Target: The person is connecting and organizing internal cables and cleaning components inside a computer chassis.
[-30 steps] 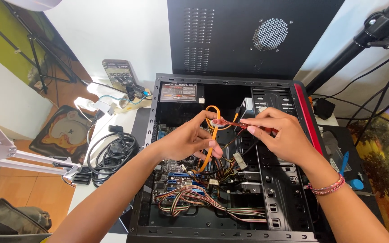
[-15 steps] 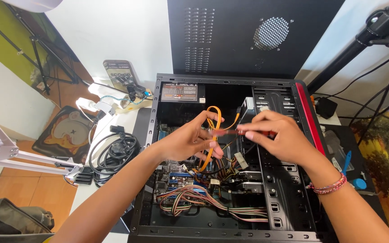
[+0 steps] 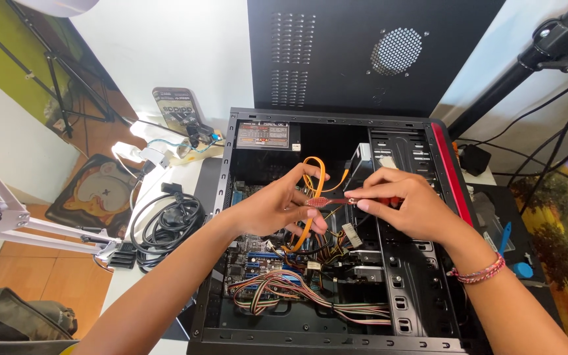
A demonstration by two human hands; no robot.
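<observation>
Over the open computer case (image 3: 336, 329), the left hand (image 3: 274, 210) pinches the orange cable (image 3: 317, 190) near its red connector (image 3: 317, 202) — the right hand (image 3: 405, 207) grips the red cable (image 3: 356, 200) just beside it, fingertips nearly touching.

Inside the open computer case (image 3: 231, 217) we find little free room. The left hand (image 3: 274, 210) and right hand (image 3: 409, 207) meet over the middle, with an orange cable (image 3: 315, 190) looping up between them. Below the hands, a bundle of multicoloured wires (image 3: 284, 292) (spreading from the motherboard (image 3: 251, 260) toward the drive bays (image 3: 396, 276)) blocks low passage. The power supply (image 3: 264, 138) closes the top left corner. We see open space along the case floor near the bottom edge. Outside, coiled black cables (image 3: 165, 227) crowd the left approach.
</observation>
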